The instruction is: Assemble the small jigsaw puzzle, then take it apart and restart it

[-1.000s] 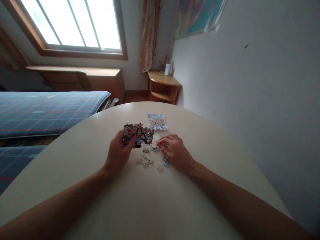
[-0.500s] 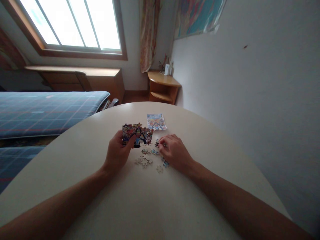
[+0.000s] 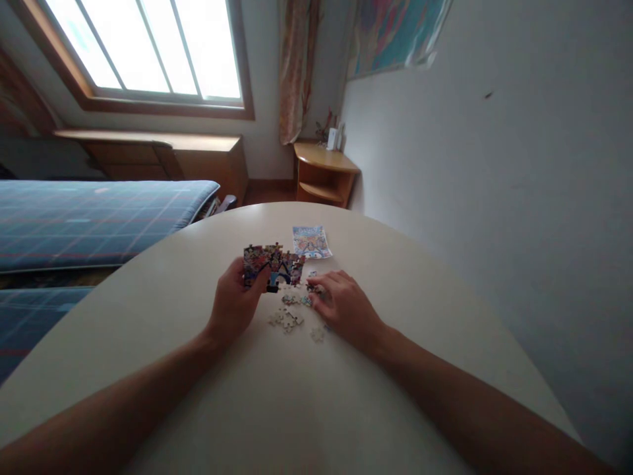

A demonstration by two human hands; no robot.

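Observation:
A partly assembled, colourful jigsaw section (image 3: 277, 262) lies on the pale round table (image 3: 277, 402). My left hand (image 3: 233, 302) grips its near left edge with thumb and fingers. My right hand (image 3: 346, 305) rests on the table just right of it, fingertips pinched on a small puzzle piece (image 3: 312, 287). Several loose pieces (image 3: 288, 316), mostly face down, lie scattered between my two hands. A small printed reference picture (image 3: 310, 241) lies flat beyond the section.
The table's right edge runs close to a white wall (image 3: 494, 165). A bed with a blue plaid cover (image 3: 93, 218) lies to the left. A wooden corner shelf (image 3: 322, 170) and a long cabinet (image 3: 158, 155) stand under the window.
My right hand has slid slightly left toward the assembled section, with the pinched piece now closer to its right edge. My left hand and the section have barely moved.

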